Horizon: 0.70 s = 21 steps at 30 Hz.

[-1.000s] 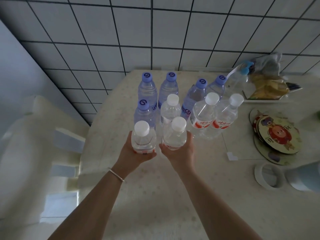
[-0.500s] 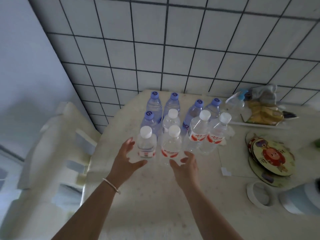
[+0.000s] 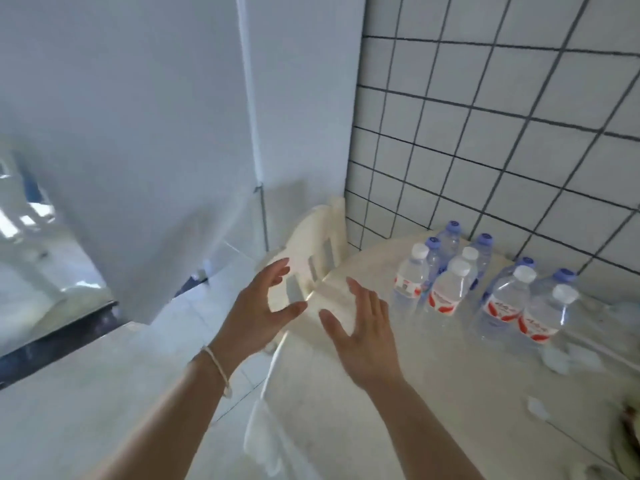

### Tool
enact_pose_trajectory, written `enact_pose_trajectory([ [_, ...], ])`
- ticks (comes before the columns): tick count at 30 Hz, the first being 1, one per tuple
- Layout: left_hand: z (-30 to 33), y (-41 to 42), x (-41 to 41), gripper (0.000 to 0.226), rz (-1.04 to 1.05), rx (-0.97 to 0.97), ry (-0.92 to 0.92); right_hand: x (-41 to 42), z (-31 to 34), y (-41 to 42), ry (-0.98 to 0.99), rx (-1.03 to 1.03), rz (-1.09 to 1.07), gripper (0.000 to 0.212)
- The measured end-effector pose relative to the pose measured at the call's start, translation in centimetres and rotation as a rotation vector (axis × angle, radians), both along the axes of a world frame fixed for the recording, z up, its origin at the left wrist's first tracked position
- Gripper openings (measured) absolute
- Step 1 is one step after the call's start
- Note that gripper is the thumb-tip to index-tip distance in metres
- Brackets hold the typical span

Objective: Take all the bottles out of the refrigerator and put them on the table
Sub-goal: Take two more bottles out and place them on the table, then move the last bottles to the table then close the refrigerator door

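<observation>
Several clear water bottles stand grouped on the pale table (image 3: 433, 393) at the right, by the tiled wall. The nearer ones carry white caps and red labels, such as the front bottle (image 3: 446, 292); those behind have blue caps (image 3: 450, 237). My left hand (image 3: 256, 313) and my right hand (image 3: 363, 330) hover left of the group, fingers spread, holding nothing. Neither touches a bottle. The white refrigerator (image 3: 121, 133) fills the left of the view; its inside is hidden.
A cream plastic chair (image 3: 311, 258) stands between the refrigerator and the table, just beyond my hands. White tiled wall (image 3: 502, 133) backs the table. Light floor tiles (image 3: 86, 393) lie below left. A dark-edged glossy surface (image 3: 52, 289) sits at far left.
Both hands let go of the two front bottles and drew back to the left. The view swung left from the table toward the refrigerator.
</observation>
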State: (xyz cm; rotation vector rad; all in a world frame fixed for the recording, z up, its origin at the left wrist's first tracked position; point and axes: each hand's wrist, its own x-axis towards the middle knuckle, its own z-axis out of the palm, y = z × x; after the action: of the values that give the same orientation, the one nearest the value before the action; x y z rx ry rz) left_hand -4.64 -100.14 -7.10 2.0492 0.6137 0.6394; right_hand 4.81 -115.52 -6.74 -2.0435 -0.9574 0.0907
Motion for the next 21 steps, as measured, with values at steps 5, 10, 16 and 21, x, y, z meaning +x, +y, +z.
enact_pose_trajectory([
  [5, 3.5, -0.4, -11.8, 0.052, 0.235, 0.226, -0.053, -9.2, 2.5, 3.2, -0.103, 0.059, 0.213, 0.078],
  [10, 5.2, 1.7, -21.6, 0.047, 0.423, 0.269, -0.092, -16.9, 4.2, 8.0, -0.114, 0.157, 0.377, 0.068],
  [16, 3.4, 7.0, -33.6, 0.05, 0.629, 0.187, -0.08, -27.7, 3.5, 16.2, -0.125, 0.067, 0.576, 0.063],
  [21, 2.6, 15.6, -41.0, 0.049, 0.679, 0.176, -0.032, -35.2, 2.4, 25.6, -0.062, 0.027, 0.618, 0.056],
])
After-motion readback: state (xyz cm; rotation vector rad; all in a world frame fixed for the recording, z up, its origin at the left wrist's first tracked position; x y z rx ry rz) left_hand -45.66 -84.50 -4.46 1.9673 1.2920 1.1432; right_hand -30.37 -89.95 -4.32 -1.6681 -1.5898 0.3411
